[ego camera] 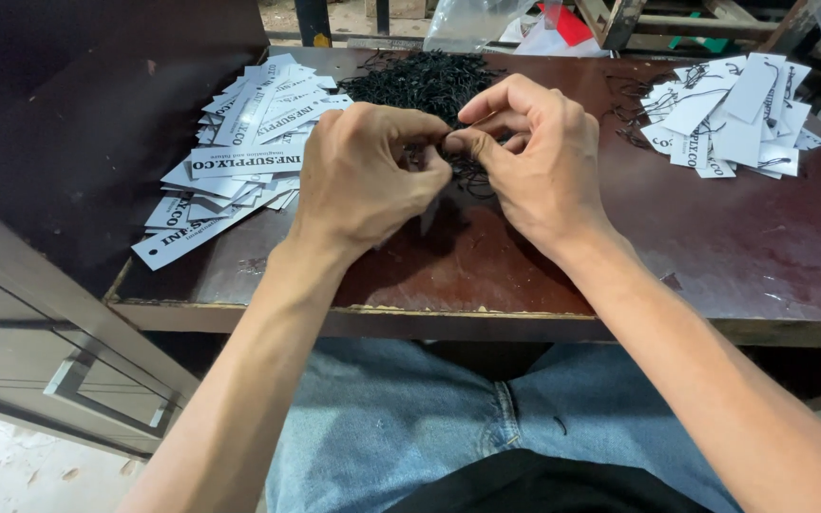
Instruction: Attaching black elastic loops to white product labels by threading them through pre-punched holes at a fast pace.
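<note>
Left hand (363,176): centre of the scene, fingers curled and pinched together on thin black string (466,173); the string mostly hidden behind the knuckles.
Right hand (534,152): touching the left, thumb and forefinger pinched shut on the same black string; what else sits between the fingertips too small to make out.
Pile of black strings (425,81): far centre of the surface (715,256), just beyond the hands; near edge hidden by them.
Stack of white card tags (239,152): left, fanned loosely, dark print, one corner past the surface's edge.
Second heap of white tags (729,114): far right, black strings already looped through several.
Clear plastic bag (472,21): far edge, cut off at top.
Grey drawer unit (59,351): near left, partly cut off.
Blue jeans (410,418): below the surface's near edge.
</note>
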